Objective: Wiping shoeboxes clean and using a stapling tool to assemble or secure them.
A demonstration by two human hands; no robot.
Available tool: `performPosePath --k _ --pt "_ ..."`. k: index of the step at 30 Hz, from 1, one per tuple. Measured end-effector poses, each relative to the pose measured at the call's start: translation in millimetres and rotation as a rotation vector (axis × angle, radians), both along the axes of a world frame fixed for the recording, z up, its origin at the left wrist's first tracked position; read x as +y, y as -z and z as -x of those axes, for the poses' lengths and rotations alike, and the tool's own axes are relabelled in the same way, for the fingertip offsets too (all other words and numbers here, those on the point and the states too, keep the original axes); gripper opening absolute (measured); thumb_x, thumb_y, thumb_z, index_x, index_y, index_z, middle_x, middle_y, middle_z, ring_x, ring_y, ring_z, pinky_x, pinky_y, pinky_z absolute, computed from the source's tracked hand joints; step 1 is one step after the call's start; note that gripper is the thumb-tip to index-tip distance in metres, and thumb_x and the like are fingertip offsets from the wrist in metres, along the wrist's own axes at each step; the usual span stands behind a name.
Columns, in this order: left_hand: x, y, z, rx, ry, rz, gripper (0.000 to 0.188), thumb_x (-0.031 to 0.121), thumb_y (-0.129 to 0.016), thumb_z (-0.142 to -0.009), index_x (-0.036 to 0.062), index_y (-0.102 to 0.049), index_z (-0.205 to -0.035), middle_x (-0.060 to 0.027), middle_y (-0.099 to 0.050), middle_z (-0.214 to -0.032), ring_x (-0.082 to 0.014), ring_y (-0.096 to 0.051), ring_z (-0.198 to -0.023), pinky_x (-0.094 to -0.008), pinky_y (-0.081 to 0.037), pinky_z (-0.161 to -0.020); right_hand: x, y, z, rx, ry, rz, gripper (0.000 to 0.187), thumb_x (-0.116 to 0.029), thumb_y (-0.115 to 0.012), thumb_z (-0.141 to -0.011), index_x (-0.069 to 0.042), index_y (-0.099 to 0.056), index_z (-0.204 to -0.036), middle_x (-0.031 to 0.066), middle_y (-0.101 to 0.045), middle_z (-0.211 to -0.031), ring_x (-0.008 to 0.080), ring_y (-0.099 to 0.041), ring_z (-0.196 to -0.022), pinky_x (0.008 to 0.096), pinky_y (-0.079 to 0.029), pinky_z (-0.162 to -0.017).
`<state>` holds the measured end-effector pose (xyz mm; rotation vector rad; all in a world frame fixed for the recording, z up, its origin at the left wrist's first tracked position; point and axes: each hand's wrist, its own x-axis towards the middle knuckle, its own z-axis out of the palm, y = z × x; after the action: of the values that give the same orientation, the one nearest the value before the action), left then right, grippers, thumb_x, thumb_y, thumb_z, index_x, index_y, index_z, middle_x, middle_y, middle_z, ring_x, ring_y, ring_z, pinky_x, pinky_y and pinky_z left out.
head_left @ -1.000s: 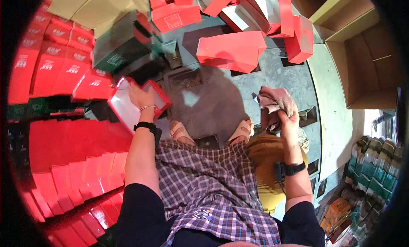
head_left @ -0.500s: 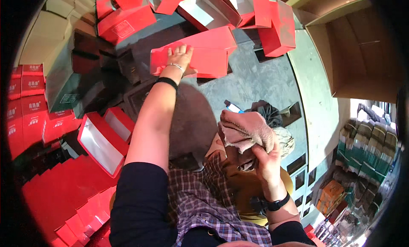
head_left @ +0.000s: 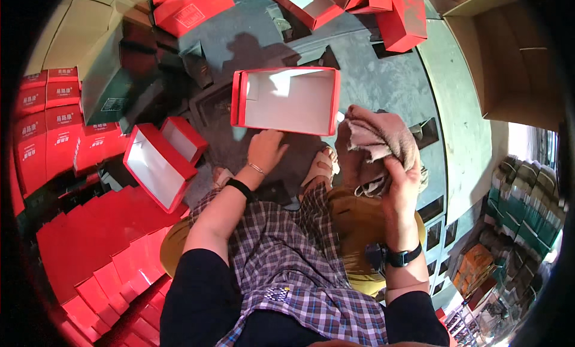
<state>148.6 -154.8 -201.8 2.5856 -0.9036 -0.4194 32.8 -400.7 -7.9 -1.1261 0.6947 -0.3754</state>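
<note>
In front of me a red cardboard box (head_left: 286,101) has its open side toward me, showing a white inside. My left hand (head_left: 267,150) is at its near edge, closed on the box, with the thumb to the side and the fingertips hidden by the edge. A crumpled brownish-pink cloth (head_left: 383,134) is bunched in my right hand (head_left: 400,182), its folds hanging over the fingers. The cloth is to the right of the box, apart from it.
Another open red box (head_left: 157,173) with a white inside lies at left. Red boxes are stacked (head_left: 63,122) beyond it and lie in rows (head_left: 102,245) at lower left. More red boxes (head_left: 194,10) lie at the far side. A large brown carton (head_left: 509,71) stands at right.
The box has turned from its closed red face to its open side and come nearer. My left hand has drawn back from its top to its near edge. The cloth has moved slightly right.
</note>
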Motion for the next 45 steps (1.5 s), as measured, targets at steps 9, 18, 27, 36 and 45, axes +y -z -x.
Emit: performPosePath --k 9,18,27,36,45 --pt "-91.2 26.9 -28.7 0.057 0.208 -0.046 0.033 0.025 -0.065 -0.081 0.0137 -0.061 -0.111 -0.0117 -0.063 -0.11 -0.031 -0.059 -0.105 -0.044 -0.046 -0.089 4.5 2.0 -1.5 -0.064 0.095 -0.058 0.05 0.008 -0.055 -0.081 -0.003 -0.05 -0.13 0.0085 -0.059 -0.123 0.0194 -0.056 -0.114 0.0342 -0.042 -0.1" --pt "-12.9 -109.1 -28.9 0.415 -0.102 0.811 0.028 -0.001 -0.054 -0.075 0.004 -0.066 -0.099 -0.0165 -0.065 -0.081 -0.0278 -0.065 -0.076 -0.0337 -0.049 -0.066 16.0 -14.9 8.9 -0.14 -0.082 0.479 0.049 0.005 -0.059 -0.077 -0.002 -0.051 -0.124 0.0075 -0.054 -0.119 0.0174 -0.053 -0.11 0.0316 -0.042 -0.097" --pt "34.9 -218.5 59.3 0.107 0.064 0.857 0.016 0.004 -0.066 -0.075 0.0029 -0.067 -0.091 -0.0151 -0.066 -0.087 -0.0341 -0.063 -0.082 -0.0357 -0.05 -0.075 87.8 -55.9 -16.1 -0.507 -0.456 1.253 0.045 -0.015 -0.073 -0.068 -0.011 -0.062 -0.112 0.0166 -0.052 -0.129 0.0409 -0.05 -0.118 0.0501 -0.041 -0.098" --pt "61.8 -267.1 92.0 0.545 -0.279 1.069 0.035 -0.01 -0.05 -0.077 -0.0016 -0.064 -0.108 -0.0025 -0.067 -0.1 -0.0097 -0.061 -0.089 -0.0254 -0.048 -0.081 24.8 -107.9 -34.7 -0.346 -0.146 0.411 0.042 0.01 -0.051 -0.076 -0.002 -0.057 -0.116 0.0067 -0.064 -0.107 0.0198 -0.061 -0.102 0.0324 -0.049 -0.09" --pt "48.1 -321.4 97.4 1.191 -0.324 1.717 0.047 0.033 -0.046 -0.093 0.0013 -0.049 -0.128 -0.0082 -0.056 -0.122 -0.0216 -0.052 -0.117 -0.0352 -0.039 -0.101 137.5 -147.7 -7.5 -0.828 -0.223 1.492 0.041 -0.007 -0.068 -0.065 -0.016 -0.066 -0.105 0.01 -0.057 -0.115 0.0337 -0.056 -0.103 0.0422 -0.048 -0.085"
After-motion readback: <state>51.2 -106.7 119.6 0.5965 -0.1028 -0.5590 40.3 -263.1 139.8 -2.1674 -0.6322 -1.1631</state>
